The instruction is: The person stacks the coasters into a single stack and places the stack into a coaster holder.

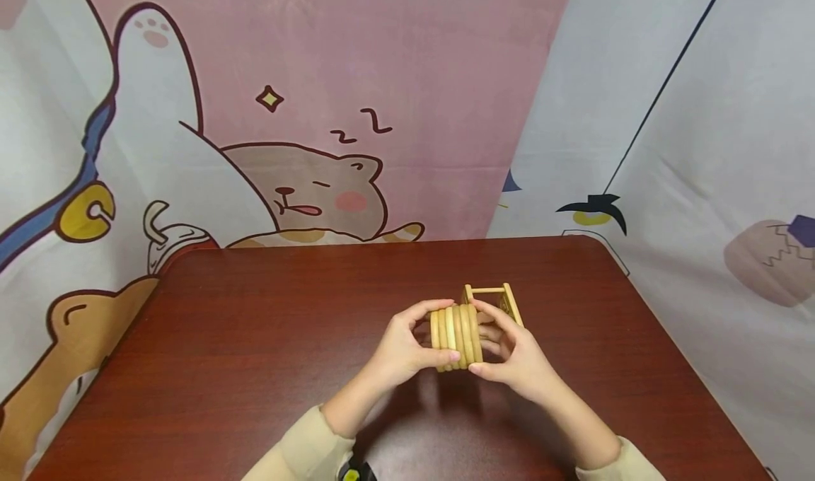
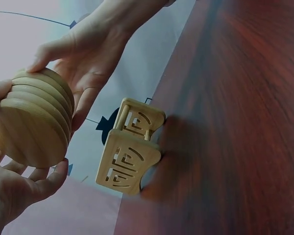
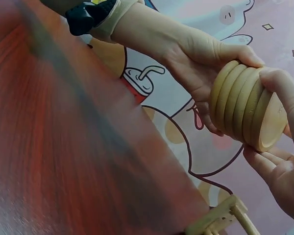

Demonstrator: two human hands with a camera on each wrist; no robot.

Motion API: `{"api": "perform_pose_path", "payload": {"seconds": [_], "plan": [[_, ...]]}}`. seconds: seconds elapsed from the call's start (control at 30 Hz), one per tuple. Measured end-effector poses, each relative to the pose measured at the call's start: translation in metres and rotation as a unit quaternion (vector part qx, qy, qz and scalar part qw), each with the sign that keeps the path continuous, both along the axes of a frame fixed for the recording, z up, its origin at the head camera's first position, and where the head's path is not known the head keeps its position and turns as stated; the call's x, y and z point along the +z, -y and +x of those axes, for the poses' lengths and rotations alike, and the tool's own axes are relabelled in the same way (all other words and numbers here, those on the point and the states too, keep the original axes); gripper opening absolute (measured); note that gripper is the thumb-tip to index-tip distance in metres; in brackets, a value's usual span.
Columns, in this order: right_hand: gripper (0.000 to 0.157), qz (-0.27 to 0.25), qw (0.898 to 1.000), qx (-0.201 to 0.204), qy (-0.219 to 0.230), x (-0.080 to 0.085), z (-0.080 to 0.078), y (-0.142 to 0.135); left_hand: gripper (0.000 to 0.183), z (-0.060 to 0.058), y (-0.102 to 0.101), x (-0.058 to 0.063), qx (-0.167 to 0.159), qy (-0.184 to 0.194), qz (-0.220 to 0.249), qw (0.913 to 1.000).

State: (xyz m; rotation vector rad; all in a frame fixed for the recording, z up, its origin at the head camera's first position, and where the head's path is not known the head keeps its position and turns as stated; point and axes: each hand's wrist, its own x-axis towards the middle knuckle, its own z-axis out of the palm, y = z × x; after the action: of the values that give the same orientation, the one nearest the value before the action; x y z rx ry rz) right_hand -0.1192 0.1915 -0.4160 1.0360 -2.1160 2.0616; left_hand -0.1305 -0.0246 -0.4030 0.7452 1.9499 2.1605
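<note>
A stack of several round wooden coasters (image 1: 455, 338) is held on its side above the table, the discs pressed face to face. My left hand (image 1: 400, 348) grips it from the left, thumb along the near edge and fingers at the far side. From the right, my right hand (image 1: 523, 359) holds the other end, its thumb low and index finger on top. In the left wrist view the flat end of the coasters (image 2: 32, 132) shows pale wood grain. Just beyond the hands stands a wooden coaster holder (image 1: 507, 303) with cut-out side panels and joining rods, partly hidden by the right hand.
The dark red-brown table (image 1: 286, 311) reaches back to a cloth backdrop (image 1: 446, 99) printed with cartoon animals. A black strapped device (image 3: 90, 17) sits at the left wrist. Both sleeves are pale.
</note>
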Motion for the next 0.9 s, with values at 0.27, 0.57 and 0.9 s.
{"api": "perform_pose_path", "payload": {"seconds": [0.27,0.57,0.9], "plan": [[0.079,0.018,1.000,-0.004,-0.002,0.007,-0.009,-0.009,0.067,-0.008,-0.009,0.004,0.022,-0.031,-0.047,0.9982],[0.083,0.085,0.996,-0.006,-0.015,0.017,-0.019,-0.023,0.066,-0.017,-0.020,0.012,0.022,-0.058,-0.059,0.9964],[0.083,0.168,0.984,-0.051,-0.029,0.027,-0.029,-0.038,0.065,-0.027,-0.031,0.019,0.042,-0.102,-0.097,0.9891]]}}
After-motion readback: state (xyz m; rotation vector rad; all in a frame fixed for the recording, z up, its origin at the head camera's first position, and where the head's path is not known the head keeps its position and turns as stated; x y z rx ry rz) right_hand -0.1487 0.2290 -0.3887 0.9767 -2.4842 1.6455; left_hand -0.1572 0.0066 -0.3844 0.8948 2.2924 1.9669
